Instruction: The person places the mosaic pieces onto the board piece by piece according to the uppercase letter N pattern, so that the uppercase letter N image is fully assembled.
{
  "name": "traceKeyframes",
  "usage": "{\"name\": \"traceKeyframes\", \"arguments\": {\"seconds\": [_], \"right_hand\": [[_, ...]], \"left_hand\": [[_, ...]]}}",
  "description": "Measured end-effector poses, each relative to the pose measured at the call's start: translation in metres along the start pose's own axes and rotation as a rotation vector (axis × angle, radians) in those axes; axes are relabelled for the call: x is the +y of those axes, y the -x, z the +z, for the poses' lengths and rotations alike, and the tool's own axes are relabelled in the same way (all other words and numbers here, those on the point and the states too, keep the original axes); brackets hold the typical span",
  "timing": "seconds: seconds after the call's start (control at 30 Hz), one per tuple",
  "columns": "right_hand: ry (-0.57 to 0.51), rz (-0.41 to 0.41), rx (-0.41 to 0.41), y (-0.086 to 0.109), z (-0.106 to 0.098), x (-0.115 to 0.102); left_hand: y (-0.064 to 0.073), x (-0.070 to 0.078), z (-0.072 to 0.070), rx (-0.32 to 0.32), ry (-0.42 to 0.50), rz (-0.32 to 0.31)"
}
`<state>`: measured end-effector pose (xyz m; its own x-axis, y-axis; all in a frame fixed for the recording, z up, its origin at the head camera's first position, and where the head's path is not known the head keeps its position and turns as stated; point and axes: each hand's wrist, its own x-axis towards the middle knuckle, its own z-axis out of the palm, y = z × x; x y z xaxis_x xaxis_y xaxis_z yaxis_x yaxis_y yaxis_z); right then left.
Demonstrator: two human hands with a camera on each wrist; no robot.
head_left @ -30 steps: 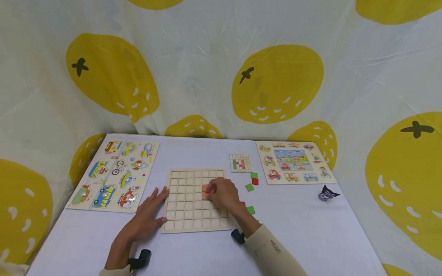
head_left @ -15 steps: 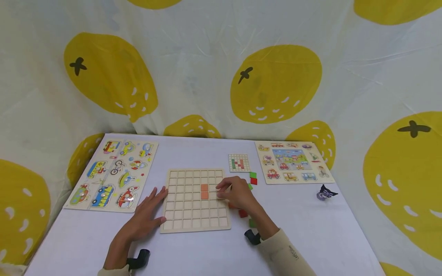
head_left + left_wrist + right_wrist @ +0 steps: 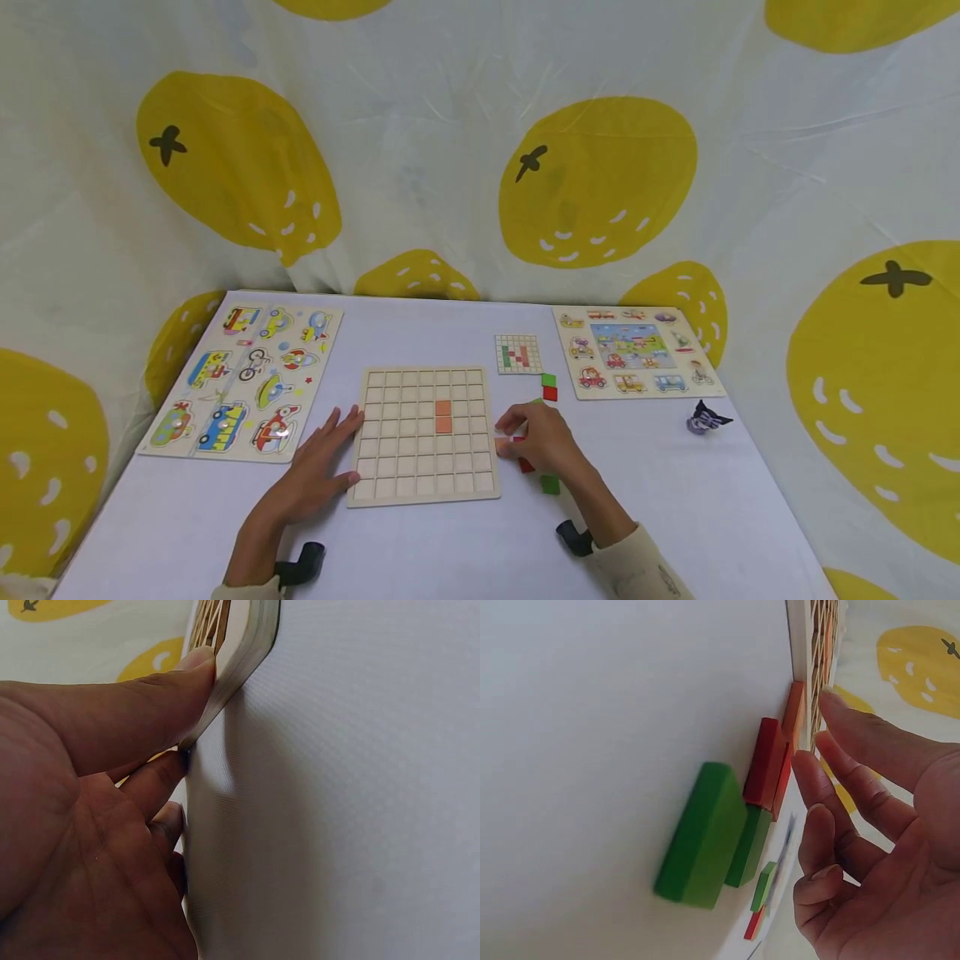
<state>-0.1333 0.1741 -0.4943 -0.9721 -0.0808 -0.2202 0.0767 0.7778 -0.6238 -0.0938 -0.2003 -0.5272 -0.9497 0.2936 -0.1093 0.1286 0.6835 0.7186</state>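
A wooden grid board (image 3: 390,446) lies on the table, two orange tiles (image 3: 444,417) sitting in its cells. At its left edge my left hand (image 3: 318,471) rests with spread fingers; in the left wrist view the thumb (image 3: 142,712) touches the board's rim. My right hand (image 3: 547,442) is just right of the board, over a loose orange tile (image 3: 502,448). In the right wrist view its thumb and fingers are parted near that orange tile (image 3: 793,712), with nothing between them. Red tiles (image 3: 765,761) and green tiles (image 3: 705,836) lie beside this hand.
A small pattern card (image 3: 517,354) lies behind the board, with a green tile (image 3: 549,380) and a red tile (image 3: 551,393) near it. Vehicle puzzles lie on the left (image 3: 243,375) and right (image 3: 637,354). A dark striped object (image 3: 707,418) stands at far right.
My right hand has moved right and toward me, from the orange tiles in the grid to the loose tiles beside the board. My left hand has stayed at the board's left edge.
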Motion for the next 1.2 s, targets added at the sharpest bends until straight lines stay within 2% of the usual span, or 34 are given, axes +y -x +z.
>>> {"name": "traceKeyframes", "arguments": {"seconds": [0.3,0.7,1.0,1.2], "right_hand": [[0.027,-0.037,0.008,0.0040,0.0058,0.0043],[0.063,-0.084,0.011,0.0025,0.0021,0.0025],[0.040,-0.061,0.043,0.0027,-0.0017,-0.0002],[-0.026,-0.098,0.058,0.0041,0.0007,-0.0036]], "left_hand": [[0.0009,0.0017,-0.0004,0.000,0.004,-0.002],[0.0016,0.0017,0.0002,0.008,0.015,0.005],[0.0003,0.0016,0.0009,-0.006,0.012,-0.005],[0.0004,0.0007,0.0005,-0.001,0.011,0.000]]}}
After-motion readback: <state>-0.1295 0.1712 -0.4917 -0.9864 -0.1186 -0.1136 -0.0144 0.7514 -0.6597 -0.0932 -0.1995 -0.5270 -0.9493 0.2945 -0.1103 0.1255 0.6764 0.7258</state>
